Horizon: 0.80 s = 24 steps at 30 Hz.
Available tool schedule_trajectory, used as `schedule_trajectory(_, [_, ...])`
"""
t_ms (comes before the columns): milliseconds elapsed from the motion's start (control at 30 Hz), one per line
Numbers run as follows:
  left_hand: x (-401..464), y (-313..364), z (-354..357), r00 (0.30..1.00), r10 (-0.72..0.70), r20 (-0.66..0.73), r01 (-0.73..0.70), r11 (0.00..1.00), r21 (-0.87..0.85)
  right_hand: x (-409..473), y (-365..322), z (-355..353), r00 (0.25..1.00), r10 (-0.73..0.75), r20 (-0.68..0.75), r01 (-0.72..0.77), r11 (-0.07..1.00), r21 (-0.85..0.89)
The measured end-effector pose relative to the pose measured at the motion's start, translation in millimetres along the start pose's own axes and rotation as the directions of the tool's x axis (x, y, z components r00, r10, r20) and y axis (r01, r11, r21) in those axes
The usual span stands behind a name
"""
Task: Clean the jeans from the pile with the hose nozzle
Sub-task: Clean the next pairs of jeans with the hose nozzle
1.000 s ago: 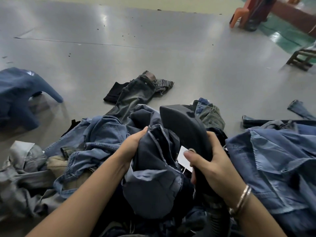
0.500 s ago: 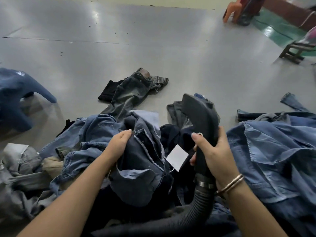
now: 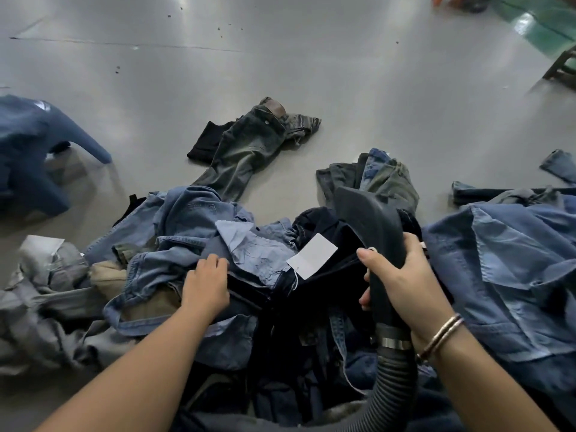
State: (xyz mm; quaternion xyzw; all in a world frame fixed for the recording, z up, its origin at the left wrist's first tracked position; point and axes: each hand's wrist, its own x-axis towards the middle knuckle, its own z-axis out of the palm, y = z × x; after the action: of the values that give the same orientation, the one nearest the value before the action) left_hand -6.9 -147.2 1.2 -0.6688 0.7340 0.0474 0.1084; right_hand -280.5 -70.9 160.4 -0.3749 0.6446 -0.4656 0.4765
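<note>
On the floor before you, your right hand (image 3: 402,275) grips the nozzle (image 3: 371,219) above the dark jeans (image 3: 330,244); your left hand (image 3: 205,282) presses them loosely. Spread the cloth flat, then sweep slowly.

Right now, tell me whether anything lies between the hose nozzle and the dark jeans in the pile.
Nothing visible does. The hose nozzle, gripped in the right hand, sits directly over the dark jeans; only their white tag lies on the fabric beside it. The left hand presses lighter denim aside.
</note>
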Motion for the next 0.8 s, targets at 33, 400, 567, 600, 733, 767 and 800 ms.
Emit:
schedule_trajectory(33, [0.8, -1.6, 7.9, 0.996, 0.073, 0.049, -0.078, 0.991, 0.109, -1.1, 0.4, 2.5, 1.0, 0.005, 0.008, -0.005, 1.0, -0.007])
schedule_trajectory(400, [37.3, 19.4, 5.2, 0.968, 0.18, 0.177, -0.184, 0.983, 0.009, 0.2, -3.4, 0.8, 1.0, -0.026, -0.001, 0.026, 1.0, 0.004])
schedule_trajectory(567, [34.9, 6.0, -17.5, 0.982, 0.173, 0.076, -0.105, 0.835, -0.54, -2.1, -4.7, -3.1, 1.0, -0.027, -0.004, 0.028, 0.999, 0.029])
schedule_trajectory(600, [35.3, 2.5, -23.4, 0.988, 0.149, 0.043, -0.082, 0.733, -0.675, -3.1, -4.3, -4.4, 1.0, -0.025, -0.005, 0.025, 0.999, 0.036])
schedule_trajectory(733, [34.1, -4.0, -35.4, 1.0, 0.003, -0.031, -0.027, 0.561, -0.827, -5.9, -3.6, -11.5, 0.999, -0.029, -0.023, 0.03, 0.998, 0.053])
schedule_trajectory(767, [35.1, -2.3, -29.9, 1.0, -0.017, -0.005, 0.007, 0.63, -0.776, -5.5, -2.9, -13.4, 0.999, -0.03, -0.028, 0.032, 0.998, 0.057])
schedule_trajectory(800, [34.8, 0.2, -22.0, 0.999, -0.032, 0.038, 0.049, 0.717, -0.696, -5.1, -1.9, -15.1, 0.999, -0.031, -0.031, 0.032, 0.998, 0.059])
